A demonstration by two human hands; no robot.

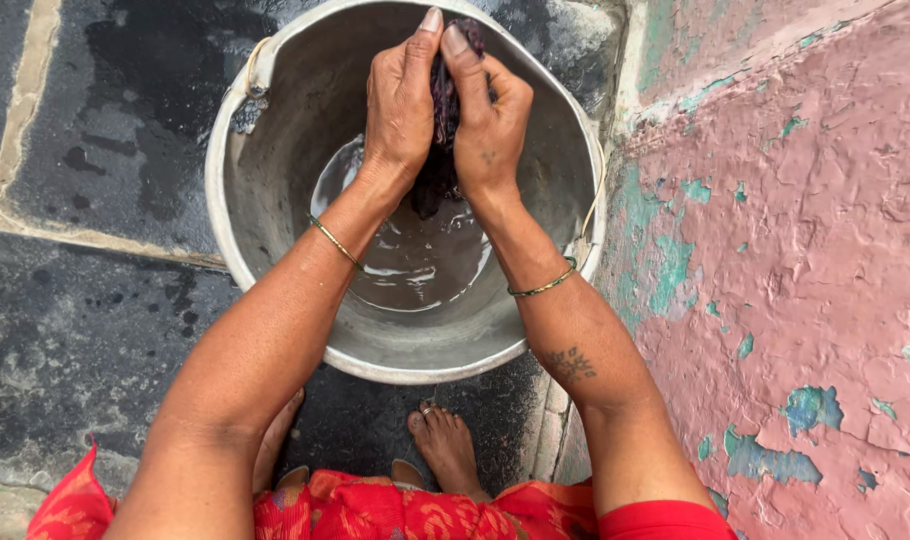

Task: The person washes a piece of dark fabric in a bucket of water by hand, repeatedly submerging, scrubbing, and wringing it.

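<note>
Squeezing a dark purple cloth (443, 110) between both hands, right over a big metal bucket (275, 180). The left hand (400, 105) and right hand (490, 120) are pressed palm to palm around it, fingers closed tight, so you only see the cloth peeking out at the fingertips up at 12 o'clock and hanging a bit below the wrists toward 6. Both hands sit inside the rim, in the upper half of the bucket.

Under them there's a shallow pool of water (415, 260) at the bottom of the bucket, just below the dangling end of the cloth; can't tell if the cloth actually touches it.

Each wrist has a thin bangle, and the right forearm has a small tattoo (572, 363). At 6 o'clock from the bucket you get a bare foot (445, 445) and a bit of red patterned fabric (375, 510). Wet dark stone floor (95, 300) off at 9 o'clock, and a pink wall (805, 250) with peeling paint at 3 o'clock, just beside the bucket.
</note>
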